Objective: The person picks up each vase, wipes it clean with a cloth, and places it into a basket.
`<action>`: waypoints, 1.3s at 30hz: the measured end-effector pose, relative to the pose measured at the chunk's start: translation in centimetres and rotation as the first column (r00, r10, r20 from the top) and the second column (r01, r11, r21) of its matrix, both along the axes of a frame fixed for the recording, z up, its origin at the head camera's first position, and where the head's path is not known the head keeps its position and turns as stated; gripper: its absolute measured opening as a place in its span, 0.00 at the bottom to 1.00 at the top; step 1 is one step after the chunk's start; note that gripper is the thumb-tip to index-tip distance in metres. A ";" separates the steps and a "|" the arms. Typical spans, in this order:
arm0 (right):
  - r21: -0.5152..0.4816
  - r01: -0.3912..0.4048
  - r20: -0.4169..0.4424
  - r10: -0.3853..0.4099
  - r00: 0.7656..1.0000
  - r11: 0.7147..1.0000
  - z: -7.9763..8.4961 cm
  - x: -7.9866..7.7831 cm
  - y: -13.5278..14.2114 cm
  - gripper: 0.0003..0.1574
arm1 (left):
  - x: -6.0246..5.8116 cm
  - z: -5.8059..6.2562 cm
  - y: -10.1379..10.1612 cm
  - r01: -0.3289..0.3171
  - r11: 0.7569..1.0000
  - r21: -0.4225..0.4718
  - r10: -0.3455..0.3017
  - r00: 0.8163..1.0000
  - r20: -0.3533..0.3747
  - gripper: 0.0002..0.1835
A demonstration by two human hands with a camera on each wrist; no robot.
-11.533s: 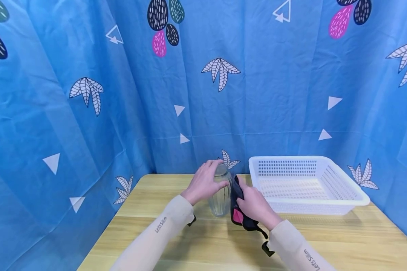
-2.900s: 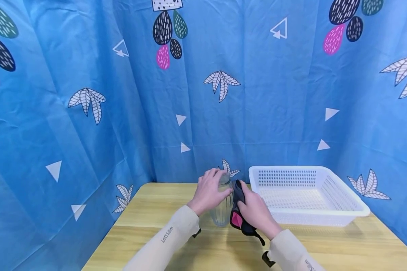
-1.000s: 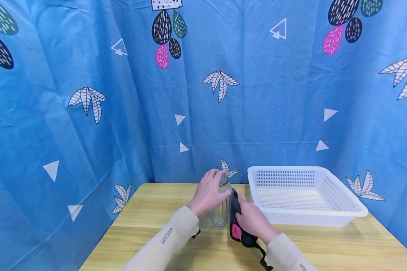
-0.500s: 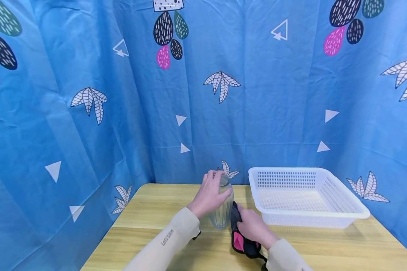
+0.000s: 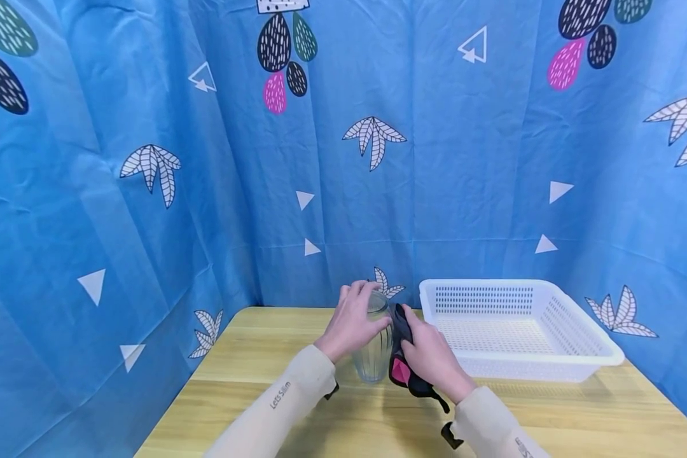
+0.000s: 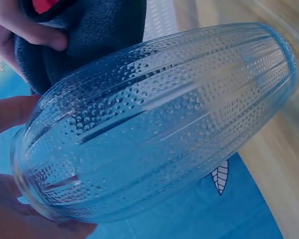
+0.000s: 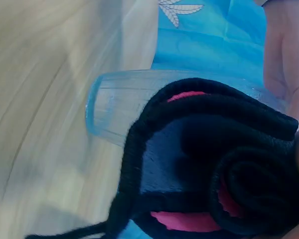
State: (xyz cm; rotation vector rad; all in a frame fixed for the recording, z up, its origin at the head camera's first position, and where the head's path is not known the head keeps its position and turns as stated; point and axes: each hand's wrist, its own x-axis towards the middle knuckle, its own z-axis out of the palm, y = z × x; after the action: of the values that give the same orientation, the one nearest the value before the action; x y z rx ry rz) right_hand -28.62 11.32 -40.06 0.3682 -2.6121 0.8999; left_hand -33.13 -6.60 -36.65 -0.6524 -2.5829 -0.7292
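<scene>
A tall clear glass vase [image 5: 372,362] with ribs and raised dots stands upright on the table. Around its neck curl the fingers and thumb of my left hand [image 5: 349,324]. My right hand [image 5: 433,357] grips a folded dark grey plush cloth [image 5: 402,343] with black edging and pink patches, held along the vase's right side. In the left wrist view the cloth [image 6: 99,45] overlaps the glass near the neck, and the right thumb [image 6: 45,37] presses on it. The right wrist view shows the cloth's rolled folds [image 7: 174,154] hiding much of the vase [image 7: 114,99]; a thin black strap [image 7: 74,230] hangs from it.
A white perforated plastic basket [image 5: 521,369] sits just right of the right hand on the light wooden table [image 5: 269,362]. A blue patterned curtain [image 5: 366,210] hangs behind the table and along both sides.
My right hand with the cloth slid down the vase's side toward the base by half a second ago, and is now back up near the neck. The left hand keeps its hold.
</scene>
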 end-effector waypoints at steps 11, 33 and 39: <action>0.118 -0.072 0.277 0.037 0.960 0.990 -2.6 -1.1 -0.1 0.43 | -0.3 0.3 0.0 0.054 0.999 -0.004 -0.054 0.998 0.029 0.33; 0.032 -0.054 0.150 0.048 0.988 0.998 1.3 -1.1 1.0 0.43 | -0.9 0.6 0.5 -0.010 0.999 -0.043 0.009 0.999 -0.032 0.35; 0.035 -0.029 0.058 0.027 0.998 0.999 2.3 -1.1 0.2 0.43 | -0.8 0.3 -0.2 0.034 0.999 0.001 -0.034 0.999 0.028 0.34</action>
State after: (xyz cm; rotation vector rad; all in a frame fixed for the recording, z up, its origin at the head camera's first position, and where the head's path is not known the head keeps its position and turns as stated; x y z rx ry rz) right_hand -29.73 11.54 -37.72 0.3953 -2.6850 0.8858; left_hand -33.89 -6.76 -36.33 -0.6918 -2.6024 -0.7550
